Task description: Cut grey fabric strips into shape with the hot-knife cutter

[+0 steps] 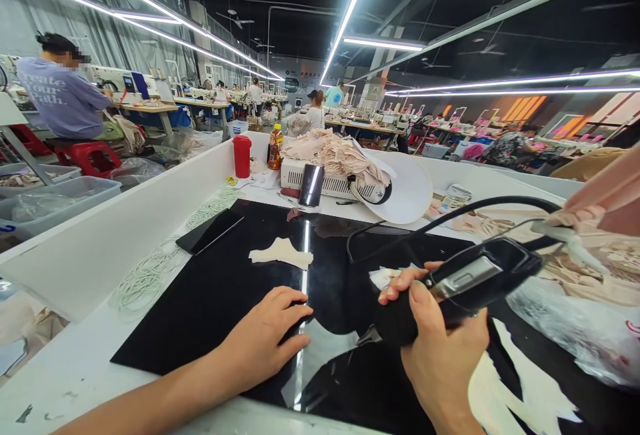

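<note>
The right hand [440, 348] is gripping a black corded cutting tool [460, 285], fingers [400, 285] closed around its body, tip pointing toward 9 o'clock at the glossy black mat [210, 295] on the bench [80, 368]. The left hand [265, 338] is lying flat on the mat, fingers spread and holding nothing, at 9 o'clock from the tool tip. For a clean pass, the tip should probably be kept low and steady, with the flat hand staying clear of it. The right wrist is bending inward, forearm entering from 5 o'clock. A cream fabric piece [281, 253] is lying at 12 o'clock from the left hand; a phone [209, 231] is resting at 11 o'clock.
</note>
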{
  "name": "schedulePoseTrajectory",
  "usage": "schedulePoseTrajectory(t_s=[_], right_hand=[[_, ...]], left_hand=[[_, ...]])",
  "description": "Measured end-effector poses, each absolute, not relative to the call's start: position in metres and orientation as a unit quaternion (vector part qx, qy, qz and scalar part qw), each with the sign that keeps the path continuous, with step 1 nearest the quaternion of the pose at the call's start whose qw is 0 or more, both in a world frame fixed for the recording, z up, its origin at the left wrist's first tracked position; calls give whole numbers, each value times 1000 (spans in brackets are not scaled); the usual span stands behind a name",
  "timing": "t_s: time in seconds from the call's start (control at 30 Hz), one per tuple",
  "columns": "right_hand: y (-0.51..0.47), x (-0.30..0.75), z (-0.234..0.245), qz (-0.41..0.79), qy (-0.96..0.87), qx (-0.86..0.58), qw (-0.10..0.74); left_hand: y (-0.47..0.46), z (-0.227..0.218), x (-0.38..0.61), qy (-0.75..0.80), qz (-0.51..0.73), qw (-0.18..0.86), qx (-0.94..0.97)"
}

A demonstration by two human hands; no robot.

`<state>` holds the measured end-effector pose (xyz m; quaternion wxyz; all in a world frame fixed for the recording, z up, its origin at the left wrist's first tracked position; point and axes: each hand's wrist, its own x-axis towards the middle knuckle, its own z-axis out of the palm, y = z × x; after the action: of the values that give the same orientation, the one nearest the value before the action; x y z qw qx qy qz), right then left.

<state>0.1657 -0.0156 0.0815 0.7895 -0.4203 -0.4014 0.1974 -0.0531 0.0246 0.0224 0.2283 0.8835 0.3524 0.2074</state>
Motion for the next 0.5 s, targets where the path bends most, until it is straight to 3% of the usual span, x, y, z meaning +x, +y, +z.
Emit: schedulePoseTrajectory(t_s=[0.5], right_hand=[[-16, 164, 83, 183, -407, -467, 764]], left_hand=[[22, 30, -51, 354, 225, 284, 862]])
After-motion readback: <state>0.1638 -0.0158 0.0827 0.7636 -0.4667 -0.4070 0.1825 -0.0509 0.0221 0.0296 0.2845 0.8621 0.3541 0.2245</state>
